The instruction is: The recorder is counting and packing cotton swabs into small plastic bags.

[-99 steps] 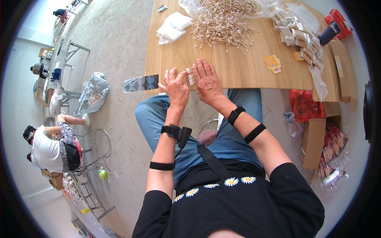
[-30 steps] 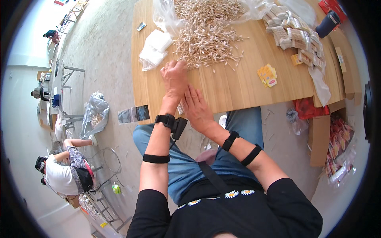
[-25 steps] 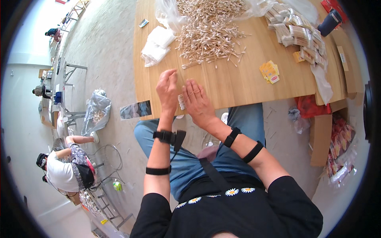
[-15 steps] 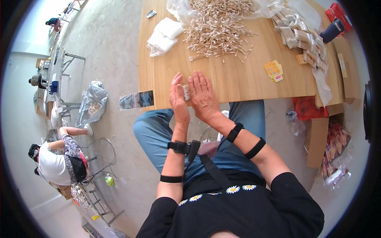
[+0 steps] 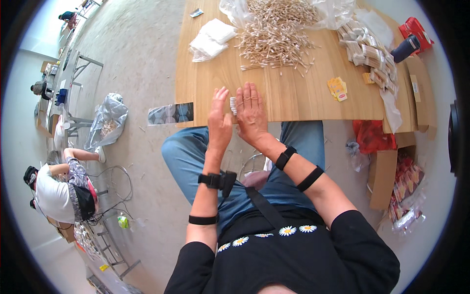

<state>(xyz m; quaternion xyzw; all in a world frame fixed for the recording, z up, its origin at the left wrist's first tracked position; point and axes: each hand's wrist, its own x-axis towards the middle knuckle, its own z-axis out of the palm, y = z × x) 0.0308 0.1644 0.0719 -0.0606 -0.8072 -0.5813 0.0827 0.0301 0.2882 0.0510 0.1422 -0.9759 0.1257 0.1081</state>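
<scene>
My left hand (image 5: pixel 219 122) and my right hand (image 5: pixel 251 115) are raised palm to palm at the near edge of the wooden table (image 5: pixel 303 98). Between them they press a small bundle of cotton swabs (image 5: pixel 233 104), whose white tips show between the palms. Farther back on the table lies a big loose heap of cotton swabs (image 5: pixel 276 34), partly on clear plastic. Both forearms wear black bands.
White plastic packets (image 5: pixel 210 38) lie at the table's left back. Bundled swab packs (image 5: pixel 368 51) line the right side, near yellow labels (image 5: pixel 338 89) and a red device (image 5: pixel 415 29). A cardboard box (image 5: pixel 391 176) stands on the floor right. A person (image 5: pixel 58 191) sits on the floor left.
My left hand drew back from the swab heap to the table's near edge. Both hands now close together around a small bundle of swabs.
</scene>
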